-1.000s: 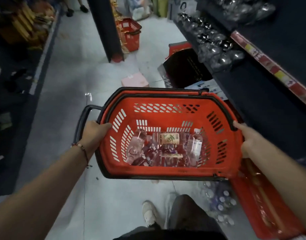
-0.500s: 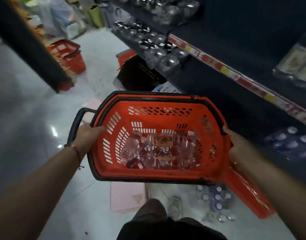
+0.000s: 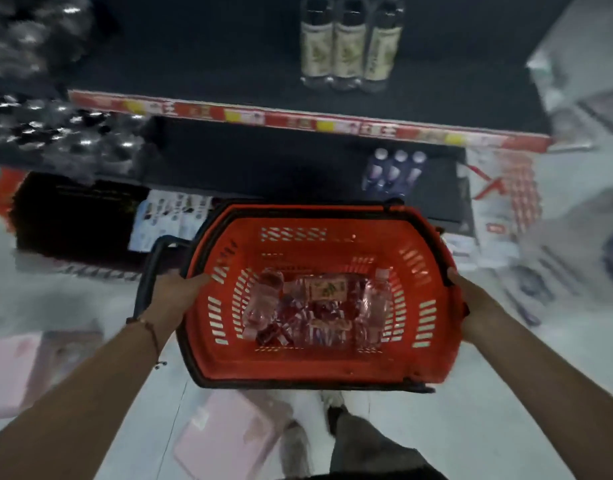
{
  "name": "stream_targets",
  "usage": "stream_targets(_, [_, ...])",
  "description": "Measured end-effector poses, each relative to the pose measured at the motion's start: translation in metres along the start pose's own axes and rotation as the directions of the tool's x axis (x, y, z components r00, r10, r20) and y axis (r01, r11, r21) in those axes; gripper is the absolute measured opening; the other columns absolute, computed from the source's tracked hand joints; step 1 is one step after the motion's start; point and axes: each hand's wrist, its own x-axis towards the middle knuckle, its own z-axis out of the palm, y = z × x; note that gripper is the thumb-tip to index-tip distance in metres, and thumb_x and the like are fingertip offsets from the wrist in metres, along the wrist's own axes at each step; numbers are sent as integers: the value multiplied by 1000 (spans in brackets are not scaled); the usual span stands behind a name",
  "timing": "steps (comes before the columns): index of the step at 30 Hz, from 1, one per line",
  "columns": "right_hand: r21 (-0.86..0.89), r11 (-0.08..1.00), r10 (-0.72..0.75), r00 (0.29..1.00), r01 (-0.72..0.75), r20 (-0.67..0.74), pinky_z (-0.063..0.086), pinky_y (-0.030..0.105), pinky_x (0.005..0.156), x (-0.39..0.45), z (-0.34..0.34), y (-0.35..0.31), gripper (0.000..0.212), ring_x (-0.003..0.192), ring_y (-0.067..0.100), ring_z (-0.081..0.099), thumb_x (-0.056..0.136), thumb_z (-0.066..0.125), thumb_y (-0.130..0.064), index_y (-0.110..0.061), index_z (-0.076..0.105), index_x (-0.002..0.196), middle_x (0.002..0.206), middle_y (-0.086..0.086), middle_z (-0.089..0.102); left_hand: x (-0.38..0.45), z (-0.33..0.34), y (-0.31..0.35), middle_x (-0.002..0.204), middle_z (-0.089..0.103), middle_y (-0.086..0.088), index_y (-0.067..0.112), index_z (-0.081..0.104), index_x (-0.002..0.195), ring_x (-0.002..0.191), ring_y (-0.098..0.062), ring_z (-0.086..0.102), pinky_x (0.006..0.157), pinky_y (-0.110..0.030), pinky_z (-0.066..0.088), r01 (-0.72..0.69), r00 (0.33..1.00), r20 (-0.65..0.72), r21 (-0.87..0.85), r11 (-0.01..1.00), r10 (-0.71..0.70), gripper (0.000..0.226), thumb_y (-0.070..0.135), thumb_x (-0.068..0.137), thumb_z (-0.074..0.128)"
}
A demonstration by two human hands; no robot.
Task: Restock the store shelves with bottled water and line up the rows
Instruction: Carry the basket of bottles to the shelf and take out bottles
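I carry a red shopping basket [image 3: 419, 341] in front of me above the floor. My left hand [image 3: 175, 296] grips its left rim and my right hand [image 3: 471, 303] grips its right rim. Several clear water bottles [image 3: 318, 306] lie loose on the basket's bottom. Straight ahead is a dark shelf [image 3: 228, 74] with a red price strip [image 3: 298, 119]. Three tall bottles with pale labels [image 3: 348, 43] stand on it at the upper right. On the lower shelf, three bottles with white caps [image 3: 393, 173] stand in a row.
Dark shiny packs [image 3: 55, 140] fill the shelves at left. A black box [image 3: 76, 216] and printed leaflets [image 3: 170, 216] lie on the floor below. Pink flat sheets [image 3: 228, 434] lie by my feet. A red-and-white carton [image 3: 499, 195] stands at right.
The view has swung right until I face the shelf head-on. The basket stays between both hands and now hangs in front of the lower shelf. The bottles inside have barely shifted.
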Motion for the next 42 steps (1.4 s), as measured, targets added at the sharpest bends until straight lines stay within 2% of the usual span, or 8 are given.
stream_targets(4, [193,981,5,999,6,-53,60,49,57,-34,-79,30,38,60,28,73,95,59,-40,-5,74,95,74,15,76,-12,69,29,87,73,-11,19,73,88,79,-27,70,83,-41,58,-139,972,201,78,987,121,16,13,78,84])
stream_targets(8, [316,948,20,983,40,-185,59,51,51,-72,-169,67,41,61,31,73,95,58,-42,-4,66,107,76,17,76,-43,151,52,85,68,1,28,64,86,83,-24,66,85,-38,56,-271,912,360,169,948,196,25,12,79,82])
stream_targets(18, [621,769,133,911,154,-391,53,64,89,-109,-345,228,61,102,44,69,88,64,-51,-7,63,131,123,23,67,-132,381,61,84,73,-2,16,75,87,86,-29,71,81,-37,56,-537,698,702,387,750,138,16,21,73,83])
stream_targets(20, [666,721,149,895,193,-421,49,66,92,-113,-354,261,62,113,48,63,89,62,-53,-10,61,134,131,24,63,-137,421,49,88,76,-6,11,77,95,86,-29,72,83,-42,60,-594,662,740,419,686,121,34,28,67,84])
stream_targets(27, [787,521,296,796,329,-528,55,62,86,-89,-360,369,57,101,44,70,89,64,-52,-10,65,127,120,21,70,-138,534,-15,85,76,-7,10,77,96,80,-26,73,78,-37,59,-748,517,855,427,507,42,19,18,79,81])
stream_targets(34, [821,409,438,703,399,-560,61,56,66,-34,-335,475,41,79,38,75,98,52,-48,-13,67,113,97,16,77,-108,620,-107,86,78,-6,16,76,92,84,-27,74,83,-40,60,-815,328,939,336,473,-101,18,12,75,75])
stream_targets(39, [833,387,633,542,397,-552,55,60,83,11,-321,565,62,89,44,73,76,78,-55,-12,67,120,112,17,73,-72,648,-179,80,79,2,19,78,91,76,-20,76,79,-45,63,-874,274,951,309,374,-144,37,35,58,72])
stream_targets(42, [840,371,651,534,396,-540,52,63,89,30,-318,608,72,96,40,73,66,83,-57,-15,66,122,113,15,74,-61,660,-216,84,78,0,20,75,90,80,-22,74,81,-43,61,-925,237,959,272,266,-156,28,33,65,77])
